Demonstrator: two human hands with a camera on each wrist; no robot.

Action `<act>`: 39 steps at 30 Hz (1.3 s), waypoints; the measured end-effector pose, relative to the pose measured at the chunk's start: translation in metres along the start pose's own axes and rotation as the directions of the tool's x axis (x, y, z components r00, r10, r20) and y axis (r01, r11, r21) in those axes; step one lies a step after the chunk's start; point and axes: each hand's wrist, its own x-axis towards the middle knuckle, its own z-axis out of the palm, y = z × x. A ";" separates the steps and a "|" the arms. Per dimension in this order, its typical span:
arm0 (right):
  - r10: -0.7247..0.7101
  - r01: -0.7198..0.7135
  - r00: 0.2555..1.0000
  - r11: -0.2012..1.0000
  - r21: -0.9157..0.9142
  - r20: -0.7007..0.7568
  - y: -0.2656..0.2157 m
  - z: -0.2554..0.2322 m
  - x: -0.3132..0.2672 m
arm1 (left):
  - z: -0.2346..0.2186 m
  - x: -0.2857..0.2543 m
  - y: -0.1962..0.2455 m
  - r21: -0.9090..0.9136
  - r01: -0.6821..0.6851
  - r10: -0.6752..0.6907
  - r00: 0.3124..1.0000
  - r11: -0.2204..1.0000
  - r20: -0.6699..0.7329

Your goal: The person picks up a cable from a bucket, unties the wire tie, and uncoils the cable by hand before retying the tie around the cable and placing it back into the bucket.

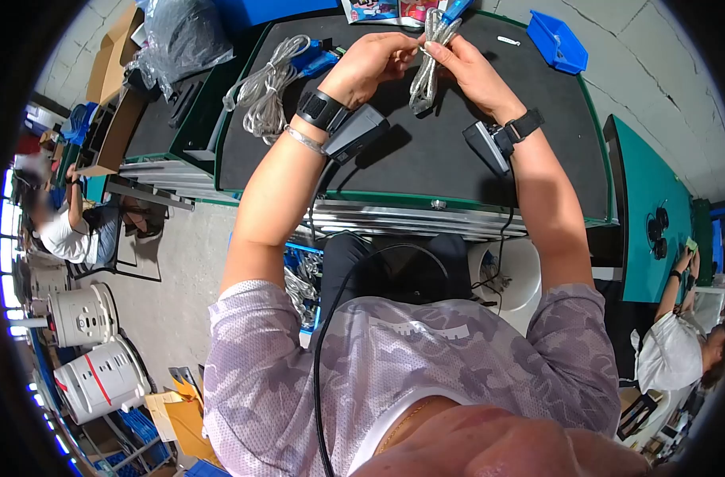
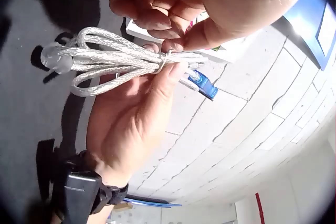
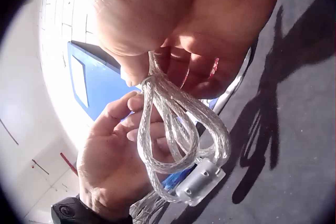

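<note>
A coiled, silvery braided cable [image 1: 423, 83] is held above the dark mat. My right hand [image 1: 477, 78] grips the coil near its tied end, with the thumb lying along it in the left wrist view. My left hand [image 1: 369, 67] pinches a thin tie [image 2: 166, 62] round the coil with thumb and fingertips. Beyond the tie, a blue connector [image 2: 206, 84] sticks out. At the looped end sits a clear cylindrical piece [image 3: 200, 182]. In the right wrist view, the right hand [image 3: 178, 14] partly covers the tied end.
More coiled cables [image 1: 268, 99] with blue connectors lie on the mat's left side. A blue bin [image 1: 557, 41] stands at the back right, near a small white piece [image 1: 508, 40]. Colourful packets [image 1: 394, 11] lie at the back. A white bucket [image 1: 523, 290] is below the table edge.
</note>
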 end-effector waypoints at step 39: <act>0.025 -0.011 0.994 0.990 0.139 -0.102 -0.017 -0.005 0.000 | 0.014 -0.001 -0.003 -0.093 -0.084 0.085 0.996 0.992 0.009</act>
